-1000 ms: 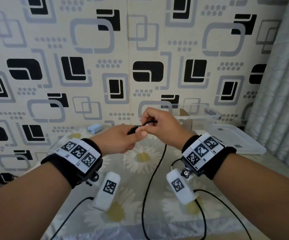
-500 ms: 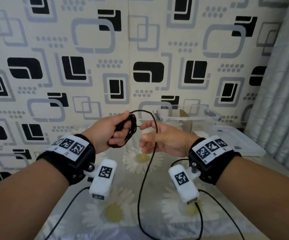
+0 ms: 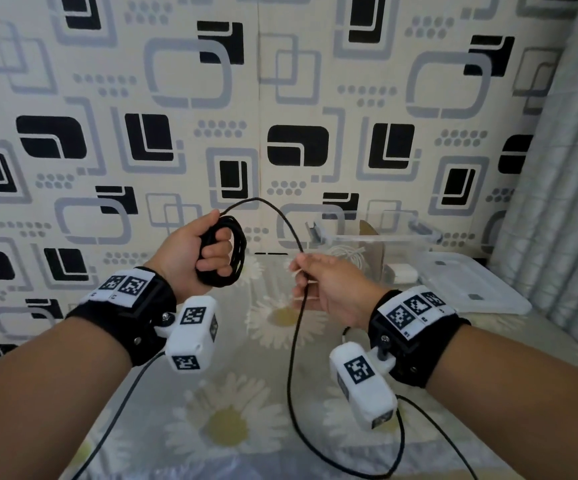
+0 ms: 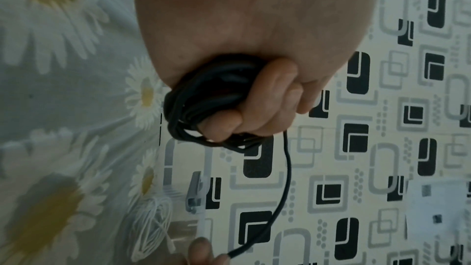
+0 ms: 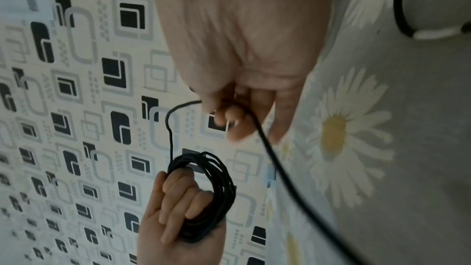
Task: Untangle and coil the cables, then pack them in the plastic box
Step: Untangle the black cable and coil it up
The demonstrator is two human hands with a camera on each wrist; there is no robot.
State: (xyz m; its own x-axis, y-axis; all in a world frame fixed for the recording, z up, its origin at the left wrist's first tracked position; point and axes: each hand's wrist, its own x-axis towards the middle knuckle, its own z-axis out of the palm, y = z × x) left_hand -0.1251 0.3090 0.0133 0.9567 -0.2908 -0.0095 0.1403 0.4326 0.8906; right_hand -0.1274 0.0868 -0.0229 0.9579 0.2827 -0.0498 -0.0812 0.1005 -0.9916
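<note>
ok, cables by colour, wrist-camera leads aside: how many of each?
Black cable: 1, part coiled in the left hand
White cable: 1, in the plastic box
Total: 2

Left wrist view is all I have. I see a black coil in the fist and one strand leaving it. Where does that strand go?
Observer: It arcs over to the right hand, which pinches the black cable between thumb and forefinger.
Operator: How much is left to coil?
Observer: A long run. Below the right hand it hangs across the daisy sheet and leaves the bottom of the head view, so its end is out of sight.
Operator: Is the box ready?
Observer: The clear plastic box stands open beyond the right hand, and its lid lies flat to its right.
</note>
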